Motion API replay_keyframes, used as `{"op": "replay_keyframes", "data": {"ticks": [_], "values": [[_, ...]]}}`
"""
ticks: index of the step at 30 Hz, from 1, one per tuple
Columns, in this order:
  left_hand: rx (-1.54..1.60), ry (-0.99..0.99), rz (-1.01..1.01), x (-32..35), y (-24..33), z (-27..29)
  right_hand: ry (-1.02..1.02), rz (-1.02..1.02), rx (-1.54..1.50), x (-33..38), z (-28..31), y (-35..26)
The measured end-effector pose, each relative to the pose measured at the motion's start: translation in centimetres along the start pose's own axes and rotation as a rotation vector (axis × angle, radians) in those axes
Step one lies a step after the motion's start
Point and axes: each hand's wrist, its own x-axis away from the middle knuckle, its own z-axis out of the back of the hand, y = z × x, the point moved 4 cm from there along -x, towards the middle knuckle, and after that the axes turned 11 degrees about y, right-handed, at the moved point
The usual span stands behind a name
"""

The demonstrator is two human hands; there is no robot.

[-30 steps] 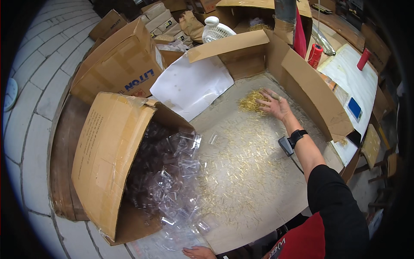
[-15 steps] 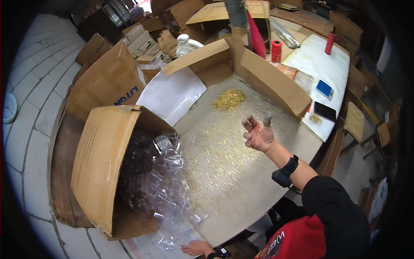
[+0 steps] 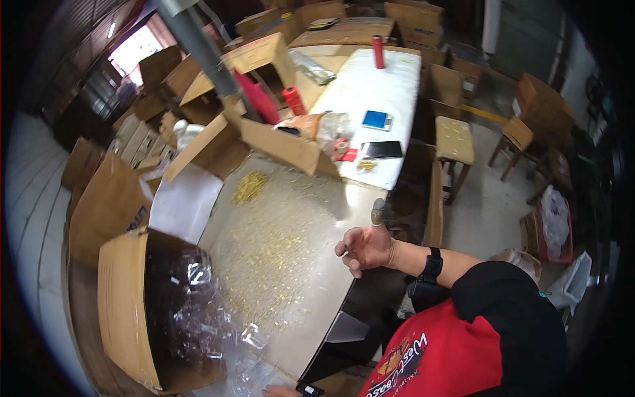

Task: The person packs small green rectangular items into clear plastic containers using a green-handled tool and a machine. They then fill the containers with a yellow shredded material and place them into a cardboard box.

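Observation:
My right hand is raised over the table's near right edge, fingers loosely curled and apart, palm empty. A grey cover sits on its thumb. Only a sliver of my left hand shows at the lower edge, next to the clear plastic pieces; its fingers are mostly cut off. Those pieces spill from a cardboard box lying on its side at the left. Thin gold-coloured bits are scattered over the grey tabletop, with a denser gold pile toward the back.
Cardboard flaps wall the table's far side. Beyond them a white-covered surface carries a phone, a blue device and red cylinders. A white sheet leans at the left. Stools and boxes stand on the right.
The view has swung to the right, so the table sits farther left and more floor shows. My right hand is lower, near the table edge. My left hand has mostly left the picture.

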Motion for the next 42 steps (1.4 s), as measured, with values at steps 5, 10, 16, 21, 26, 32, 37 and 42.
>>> {"op": "replay_keyframes", "data": {"ticks": [5,10,16,21,26,32,37,42], "values": [[0.285,-0.011,0.106,3.5,4.8,4.0,0.071,0.158,0.077,8.0,-2.7,-5.1],[0.458,-0.137,0.217,10.1,10.8,6.3,0.369,0.442,0.355,19.0,-4.8,-13.2],[0.476,-0.41,0.286,23.4,20.4,8.4,1.198,0.74,0.899,38.3,-6.4,-23.1],[0.587,-0.828,0.035,35.4,26.5,5.1,1.419,0.933,1.174,51.4,-11.1,-28.2],[0.468,-1.195,-0.297,52.6,34.0,1.1,1.648,1.062,1.18,61.6,-13.5,-30.5],[0.221,-1.771,-0.516,72.1,37.7,0.8,1.772,1.159,1.142,70.8,-11.5,-34.0],[-0.192,-2.052,-0.633,86.1,40.6,1.2,2.291,0.473,1.633,83.3,-4.9,-34.9],[-0.25,-1.928,-0.537,97.3,43.1,-6.3,2.575,0.08,1.237,94.3,0.2,-32.6]]}}
